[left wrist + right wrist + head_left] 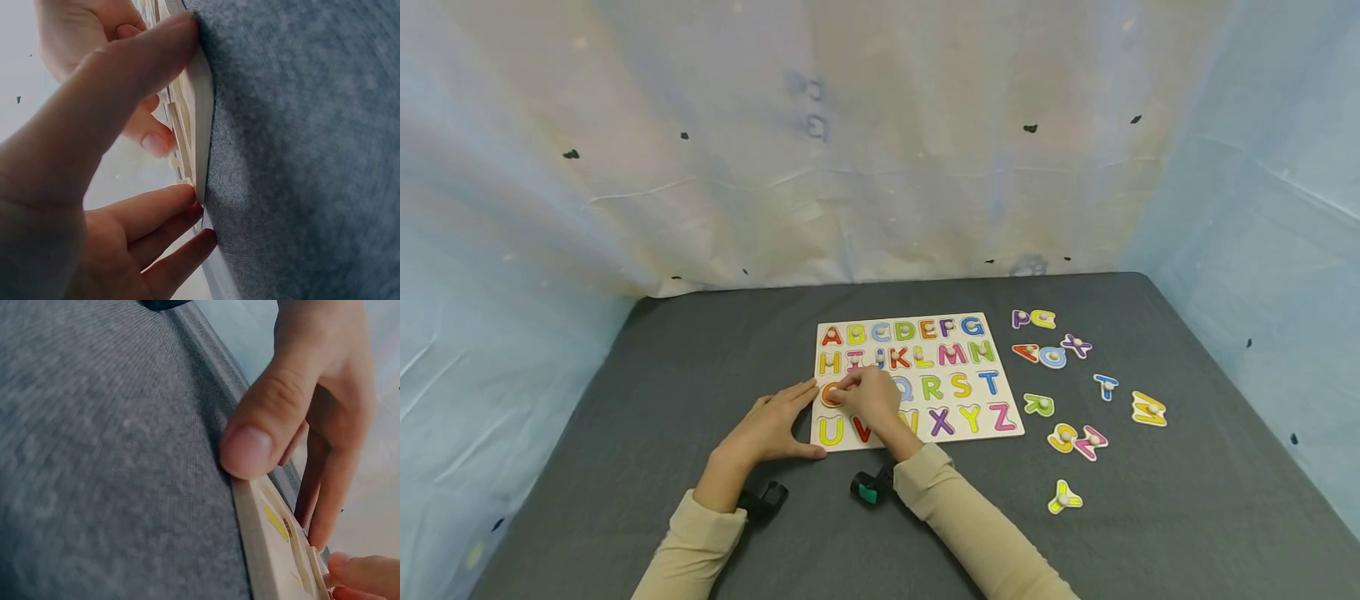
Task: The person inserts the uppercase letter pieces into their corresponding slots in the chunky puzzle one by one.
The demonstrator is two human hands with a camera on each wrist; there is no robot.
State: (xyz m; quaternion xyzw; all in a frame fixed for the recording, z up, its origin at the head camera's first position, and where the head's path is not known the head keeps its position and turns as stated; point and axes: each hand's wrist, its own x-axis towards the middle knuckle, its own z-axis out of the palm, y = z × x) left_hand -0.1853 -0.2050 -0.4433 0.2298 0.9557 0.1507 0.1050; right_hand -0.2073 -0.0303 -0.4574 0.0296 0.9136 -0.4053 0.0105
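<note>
A white alphabet puzzle board point(880, 332) with coloured letters lies on the dark cloth. My right hand point(876, 398) reaches over it and pinches the orange letter O piece point(829, 394) at the left of the third row, its fingertips hiding part of the piece. My left hand point(772, 425) touches the board's left side with straight fingers, while its thumb rests at the near left corner. In the right wrist view the left thumb point(249, 453) presses the board's edge. Knobbed letters fill the upper two rows.
Several loose knobbed letters lie right of the board, among them a purple X point(1077, 345), a blue T point(1106, 387), a green R point(1039, 405), a yellow W point(1148, 409) and a yellow Y point(1064, 497). Pale sheeting point(880, 167) hangs behind the table.
</note>
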